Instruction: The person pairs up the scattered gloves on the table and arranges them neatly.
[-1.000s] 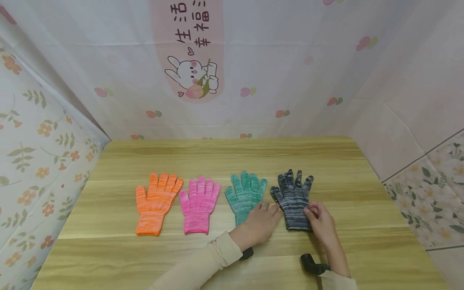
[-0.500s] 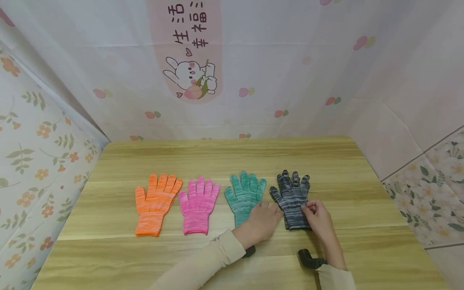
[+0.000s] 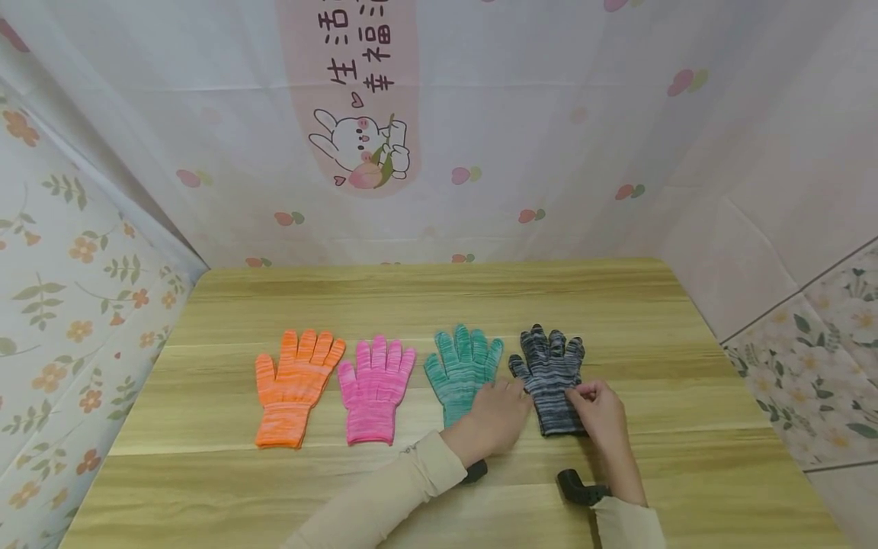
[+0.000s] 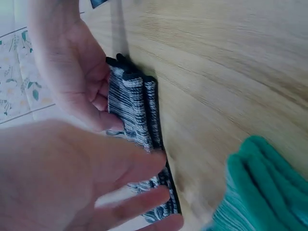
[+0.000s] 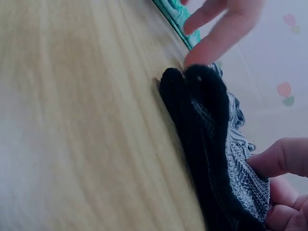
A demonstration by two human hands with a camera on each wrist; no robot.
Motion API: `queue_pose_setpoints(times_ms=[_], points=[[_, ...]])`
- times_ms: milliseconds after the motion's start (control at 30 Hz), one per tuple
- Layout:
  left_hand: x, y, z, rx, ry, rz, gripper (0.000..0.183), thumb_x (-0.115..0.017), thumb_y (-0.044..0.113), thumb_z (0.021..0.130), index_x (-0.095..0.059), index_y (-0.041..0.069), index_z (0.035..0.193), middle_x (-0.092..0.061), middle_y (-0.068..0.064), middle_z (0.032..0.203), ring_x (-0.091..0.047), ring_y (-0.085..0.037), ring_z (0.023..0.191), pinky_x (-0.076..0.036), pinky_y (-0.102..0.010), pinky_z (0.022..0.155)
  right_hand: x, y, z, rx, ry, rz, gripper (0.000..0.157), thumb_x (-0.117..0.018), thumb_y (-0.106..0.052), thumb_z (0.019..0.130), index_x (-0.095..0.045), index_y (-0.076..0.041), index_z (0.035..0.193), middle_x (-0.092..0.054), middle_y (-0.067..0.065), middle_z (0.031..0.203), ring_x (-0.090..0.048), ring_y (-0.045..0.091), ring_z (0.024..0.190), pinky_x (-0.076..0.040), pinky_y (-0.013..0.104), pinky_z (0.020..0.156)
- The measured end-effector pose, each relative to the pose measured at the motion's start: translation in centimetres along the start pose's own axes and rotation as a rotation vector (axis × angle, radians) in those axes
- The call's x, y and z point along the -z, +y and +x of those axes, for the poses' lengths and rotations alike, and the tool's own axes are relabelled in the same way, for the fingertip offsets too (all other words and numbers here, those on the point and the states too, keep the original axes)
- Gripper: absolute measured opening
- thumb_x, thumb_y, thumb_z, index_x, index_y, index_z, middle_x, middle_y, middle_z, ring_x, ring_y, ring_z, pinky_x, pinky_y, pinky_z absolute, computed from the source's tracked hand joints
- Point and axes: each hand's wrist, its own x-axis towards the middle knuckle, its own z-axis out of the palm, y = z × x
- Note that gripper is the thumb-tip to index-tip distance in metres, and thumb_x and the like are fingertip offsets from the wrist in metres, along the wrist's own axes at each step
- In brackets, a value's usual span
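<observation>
Palm down, a black-and-grey knit glove (image 3: 554, 385) lies at the right end of a row of gloves. My right hand (image 3: 604, 418) pinches its right edge between thumb and fingers, as the right wrist view shows of the glove's cuff side (image 5: 240, 178). At the opposite edge, my left hand (image 3: 499, 418) touches the glove with extended fingertips. The left wrist view shows those left fingers (image 4: 144, 166) spread and straight across the cuff. Under my left forearm and hand, the lower part of a green glove (image 3: 466, 366) is hidden.
Further left lie a pink glove (image 3: 377, 389) and an orange glove (image 3: 295, 389), fingers pointing away from me. All rest on a wood-grain table (image 3: 439, 297). A printed curtain (image 3: 521, 137) hangs behind it. A black wrist-camera mount (image 3: 579, 488) sits by my right wrist.
The black-and-grey glove has shifted slightly left and its fingers now lean further left. My right hand has moved left with its edge. The other gloves have stayed put.
</observation>
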Motion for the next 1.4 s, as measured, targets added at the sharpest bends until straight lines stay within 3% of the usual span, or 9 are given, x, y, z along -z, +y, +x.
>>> queue_pose_setpoints(times_ms=[100,200,433,700,833,967,1100,1267,1400], points=[[0.1,0.3,0.6,-0.015,0.066,0.004,0.031,-0.048,0.025,0.095,-0.054,0.018,0.124,-0.051,0.002,0.116,-0.05,-0.011,0.103,-0.048,-0.023,0.083,0.1,0.0,0.0,-0.001,-0.013,-0.015,0.024,-0.062,-0.019,0.084,-0.056,0.004,0.092,-0.06,0.011,0.079,-0.05,0.016,0.07,-0.04,0.026,0.062],[0.1,0.8,1.2,-0.049,0.1,0.042,0.034,-0.046,0.026,0.096,-0.052,0.016,0.128,-0.051,0.0,0.124,-0.049,-0.013,0.116,-0.045,-0.022,0.093,0.3,0.0,0.1,0.005,-0.029,-0.021,0.023,-0.062,-0.018,0.083,-0.055,0.003,0.09,-0.059,0.009,0.076,-0.048,0.015,0.068,-0.039,0.026,0.061],[-0.3,2.0,2.5,0.003,-0.006,-0.027,0.048,-0.04,0.04,0.098,-0.041,0.018,0.141,-0.032,-0.005,0.15,-0.031,-0.019,0.138,-0.032,-0.026,0.109,0.3,-0.1,0.2,0.015,-0.04,-0.032,0.021,-0.061,-0.017,0.082,-0.054,0.002,0.087,-0.058,0.008,0.073,-0.047,0.015,0.066,-0.039,0.026,0.059],[-0.9,2.4,3.4,0.089,-0.048,-0.043,0.061,-0.04,0.057,0.091,-0.035,0.026,0.144,-0.021,-0.007,0.154,-0.024,-0.022,0.141,-0.03,-0.027,0.111,0.4,-0.3,0.4,0.006,-0.072,-0.036,0.022,-0.06,-0.018,0.083,-0.052,0.002,0.087,-0.054,0.007,0.072,-0.046,0.017,0.066,-0.037,0.027,0.058],[-1.1,2.1,3.6,0.102,-0.056,-0.058,0.062,-0.04,0.06,0.089,-0.034,0.031,0.144,-0.02,-0.008,0.155,-0.022,-0.022,0.142,-0.029,-0.028,0.111,0.5,-0.2,0.7,0.027,-0.121,-0.022,0.026,-0.057,-0.016,0.085,-0.049,0.004,0.1,-0.056,0.008,0.078,-0.046,0.015,0.069,-0.038,0.027,0.063],[-1.0,1.9,3.7,0.092,-0.077,-0.031,0.064,-0.038,0.064,0.088,-0.031,0.033,0.144,-0.019,-0.008,0.155,-0.02,-0.022,0.142,-0.029,-0.028,0.112,0.8,-0.1,1.5,0.059,-0.204,0.018,0.049,-0.055,-0.017,0.089,-0.037,0.01,0.126,-0.053,0.002,0.07,-0.043,0.009,0.06,-0.037,0.024,0.058],[-0.9,2.0,3.8,0.087,-0.088,-0.006,0.066,-0.037,0.066,0.087,-0.03,0.034,0.144,-0.019,-0.008,0.155,-0.02,-0.022,0.143,-0.029,-0.028,0.111,1.4,-0.5,2.1,0.055,-0.265,0.021,0.066,-0.056,-0.025,0.092,-0.026,0.011,0.138,-0.053,0.002,0.067,-0.042,0.008,0.054,-0.036,0.024,0.052],[-0.9,2.2,3.6,0.083,-0.098,0.004,0.067,-0.037,0.068,0.086,-0.03,0.036,0.144,-0.021,-0.007,0.154,-0.021,-0.021,0.142,-0.029,-0.027,0.111,2.3,-1.7,2.6,0.13,-0.261,0.02,0.065,-0.053,-0.02,0.093,-0.022,0.015,0.139,-0.054,0.026,0.105,-0.057,0.031,0.088,-0.048,0.032,0.069],[-0.9,2.3,3.5,0.078,-0.082,0.022,0.061,-0.037,0.065,0.088,-0.033,0.037,0.142,-0.024,-0.007,0.153,-0.025,-0.021,0.141,-0.032,-0.026,0.109,2.6,-2.9,3.5,0.273,-0.227,-0.06,0.05,-0.054,-0.013,0.092,-0.039,0.014,0.131,-0.043,0.033,0.116,-0.047,0.043,0.103,-0.045,0.046,0.078]])
